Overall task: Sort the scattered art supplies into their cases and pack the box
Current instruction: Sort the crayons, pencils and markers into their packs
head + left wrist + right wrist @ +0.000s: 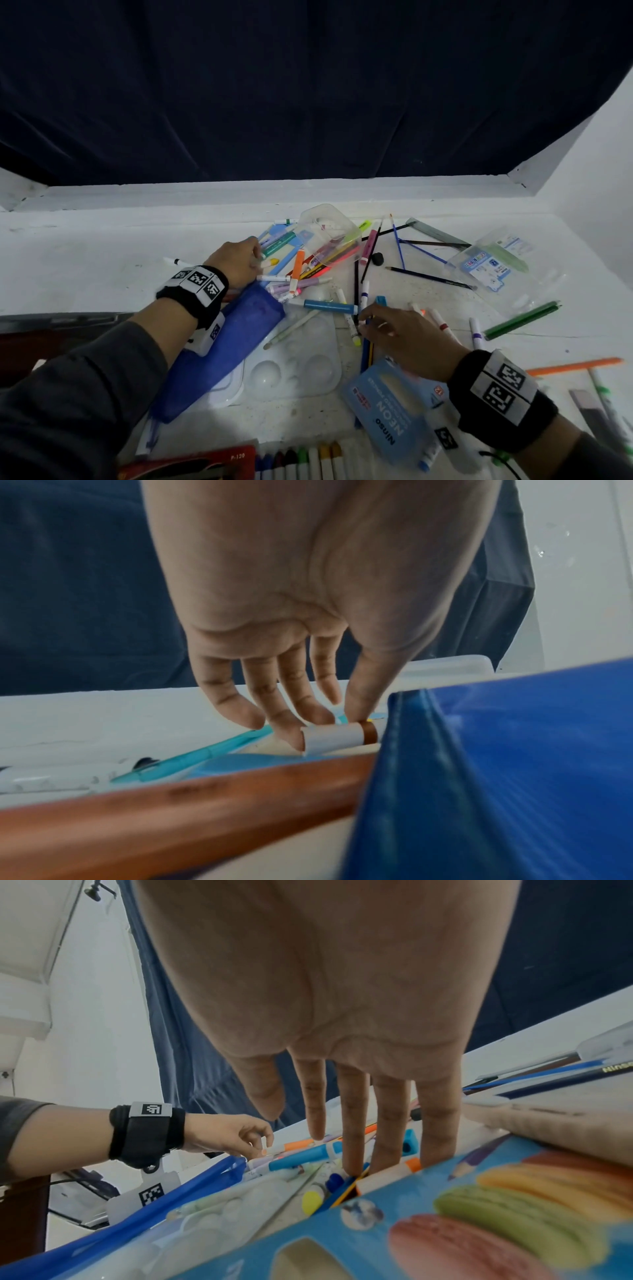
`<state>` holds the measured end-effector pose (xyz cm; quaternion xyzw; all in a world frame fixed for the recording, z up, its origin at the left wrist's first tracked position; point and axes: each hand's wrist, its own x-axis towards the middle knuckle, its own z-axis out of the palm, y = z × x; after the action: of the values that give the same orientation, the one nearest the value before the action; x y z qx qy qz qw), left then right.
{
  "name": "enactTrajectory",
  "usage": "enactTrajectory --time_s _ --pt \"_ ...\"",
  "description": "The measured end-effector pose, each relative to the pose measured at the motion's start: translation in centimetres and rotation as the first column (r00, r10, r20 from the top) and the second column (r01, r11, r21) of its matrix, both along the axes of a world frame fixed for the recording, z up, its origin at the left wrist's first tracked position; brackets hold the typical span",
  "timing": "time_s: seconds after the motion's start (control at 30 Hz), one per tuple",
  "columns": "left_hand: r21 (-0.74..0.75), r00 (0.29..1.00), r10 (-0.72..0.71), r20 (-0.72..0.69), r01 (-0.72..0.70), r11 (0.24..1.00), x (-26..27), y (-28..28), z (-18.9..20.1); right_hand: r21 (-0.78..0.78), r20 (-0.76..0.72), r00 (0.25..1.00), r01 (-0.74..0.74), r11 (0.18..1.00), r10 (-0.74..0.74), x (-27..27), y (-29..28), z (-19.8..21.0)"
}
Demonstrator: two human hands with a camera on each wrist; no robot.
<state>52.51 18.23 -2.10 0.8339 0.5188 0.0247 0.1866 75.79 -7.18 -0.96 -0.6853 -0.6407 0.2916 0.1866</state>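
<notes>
Markers, pencils and crayons lie scattered on the white table (102,260). My left hand (255,262) reaches to the pile beside a tipped clear plastic box (329,236) that holds several markers. Its thumb and fingers pinch a short white crayon (334,737) with a brownish end, low over the table. My right hand (366,323) hangs palm down with straight fingers (352,1123). Their tips touch blue and yellow pencils (365,353) among markers, holding nothing. A blue zip pouch (219,349) lies under my left wrist.
A white paint palette (294,366) sits between my arms. A blue neon pencil pack (387,404) lies under my right wrist. A clear marker case (489,263) and green pencils (520,320) are at the right. Crayons (308,462) and a red box (191,462) line the near edge.
</notes>
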Motion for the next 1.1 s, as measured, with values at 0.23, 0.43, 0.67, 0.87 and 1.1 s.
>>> enactTrajectory --time_s 0.23,0.43,0.67,0.87,1.1 --pt "0.044 0.994 0.018 -0.105 -0.014 0.999 0.5 0.6 -0.6 0.013 0.002 0.999 0.048 0.999 -0.048 0.5 -0.2 -0.8" --pt "0.049 0.999 0.042 -0.024 -0.041 0.998 0.2 -0.1 0.1 0.072 -0.045 0.996 0.079 0.994 -0.076 -0.1 -0.8 -0.8" --pt "0.227 0.854 -0.077 0.514 -0.048 0.973 -0.5 -7.7 6.1 0.182 -0.263 0.959 0.154 0.971 -0.103 -0.7 -3.9 0.2" --pt "-0.016 0.672 -0.027 0.740 0.059 0.998 -2.3 -17.6 6.1 0.204 -0.278 0.957 0.141 0.969 -0.080 -2.1 -7.8 0.2" --pt "-0.069 0.785 -0.068 0.615 0.139 0.988 -3.6 -26.3 1.5 0.190 -0.076 0.996 -0.037 0.981 0.052 -3.9 -11.4 -0.9"
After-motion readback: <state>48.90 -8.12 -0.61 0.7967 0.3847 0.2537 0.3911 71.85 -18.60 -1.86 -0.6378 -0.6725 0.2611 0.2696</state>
